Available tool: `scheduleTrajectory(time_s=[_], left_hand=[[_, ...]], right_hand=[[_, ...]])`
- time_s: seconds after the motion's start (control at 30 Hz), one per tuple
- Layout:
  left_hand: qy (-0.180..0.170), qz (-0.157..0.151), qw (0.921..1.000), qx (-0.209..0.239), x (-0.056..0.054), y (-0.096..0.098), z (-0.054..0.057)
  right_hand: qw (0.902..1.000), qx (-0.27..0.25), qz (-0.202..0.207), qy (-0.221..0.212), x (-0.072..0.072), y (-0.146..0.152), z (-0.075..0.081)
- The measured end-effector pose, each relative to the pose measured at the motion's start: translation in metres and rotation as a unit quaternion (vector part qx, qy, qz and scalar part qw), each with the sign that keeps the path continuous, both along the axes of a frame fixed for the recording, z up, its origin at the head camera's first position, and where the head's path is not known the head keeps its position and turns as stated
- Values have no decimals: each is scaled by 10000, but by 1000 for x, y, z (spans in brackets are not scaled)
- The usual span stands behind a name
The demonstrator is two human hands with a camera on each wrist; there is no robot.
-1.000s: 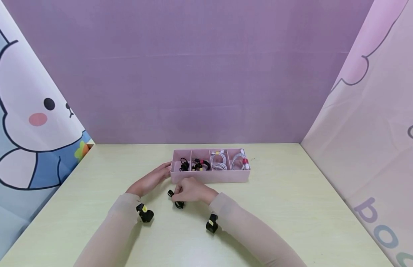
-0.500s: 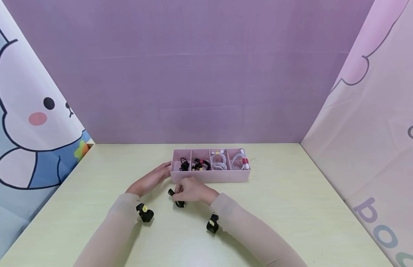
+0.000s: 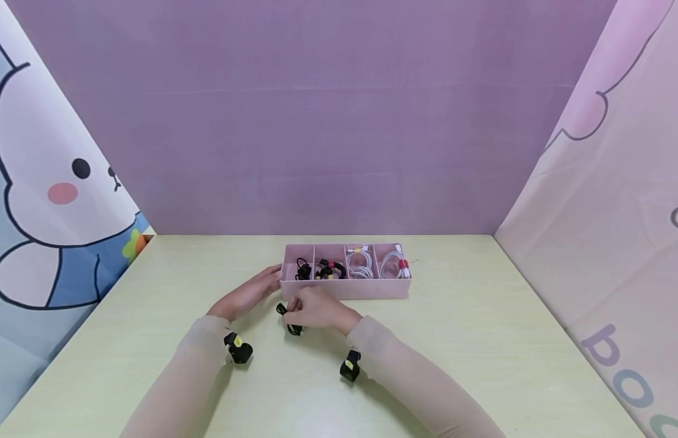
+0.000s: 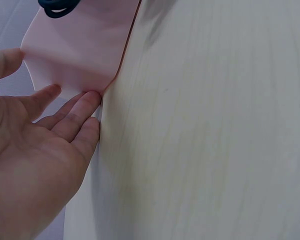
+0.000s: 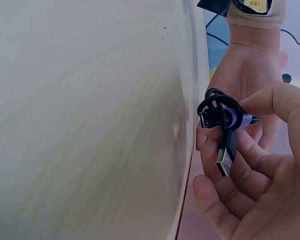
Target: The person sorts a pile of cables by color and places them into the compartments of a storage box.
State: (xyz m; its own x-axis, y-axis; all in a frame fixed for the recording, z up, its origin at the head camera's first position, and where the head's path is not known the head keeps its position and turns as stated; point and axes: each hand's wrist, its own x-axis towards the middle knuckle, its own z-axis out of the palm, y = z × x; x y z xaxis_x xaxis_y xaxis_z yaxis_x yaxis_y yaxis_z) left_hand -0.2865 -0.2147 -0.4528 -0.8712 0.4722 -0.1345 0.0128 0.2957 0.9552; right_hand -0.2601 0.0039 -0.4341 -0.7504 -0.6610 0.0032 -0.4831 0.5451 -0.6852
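Observation:
In the head view my right hand (image 3: 319,307) holds a coiled black USB cable (image 3: 294,330) in front of the pink divided box (image 3: 366,290). The right wrist view shows thumb and fingers pinching the cable (image 5: 217,105), which has a bluish-purple tie round it. Its metal USB plug (image 5: 223,162) hangs down past the fingers. My left hand (image 3: 248,296) touches the box's left end. In the left wrist view its fairly straight fingertips (image 4: 92,99) rest against the pink end wall (image 4: 85,55).
Inside the box, black cables (image 3: 303,269) lie in the leftmost compartment. Darker cables with a red tie (image 3: 330,269) fill the second. Coiled white cables (image 3: 359,264) and another white cable with a red tie (image 3: 394,266) occupy the other two. The pale table (image 3: 459,340) meets a purple backdrop (image 3: 328,152).
My right hand and the black cable have shifted slightly forward, the cable lifting a little toward the box. The left hand and the box stay where they were.

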Motion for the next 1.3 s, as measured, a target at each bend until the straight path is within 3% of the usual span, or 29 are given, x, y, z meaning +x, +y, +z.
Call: scheduleTrajectory(time_s=[1.03,1.3], left_hand=[[-42,-47,10000,-14,0,1,0],[-136,78,9996,-230,2,1,3]], right_hand=[[9979,-475,-438,-106,-1,7,10],[9970,-653,-423,-58,-1,6,12]])
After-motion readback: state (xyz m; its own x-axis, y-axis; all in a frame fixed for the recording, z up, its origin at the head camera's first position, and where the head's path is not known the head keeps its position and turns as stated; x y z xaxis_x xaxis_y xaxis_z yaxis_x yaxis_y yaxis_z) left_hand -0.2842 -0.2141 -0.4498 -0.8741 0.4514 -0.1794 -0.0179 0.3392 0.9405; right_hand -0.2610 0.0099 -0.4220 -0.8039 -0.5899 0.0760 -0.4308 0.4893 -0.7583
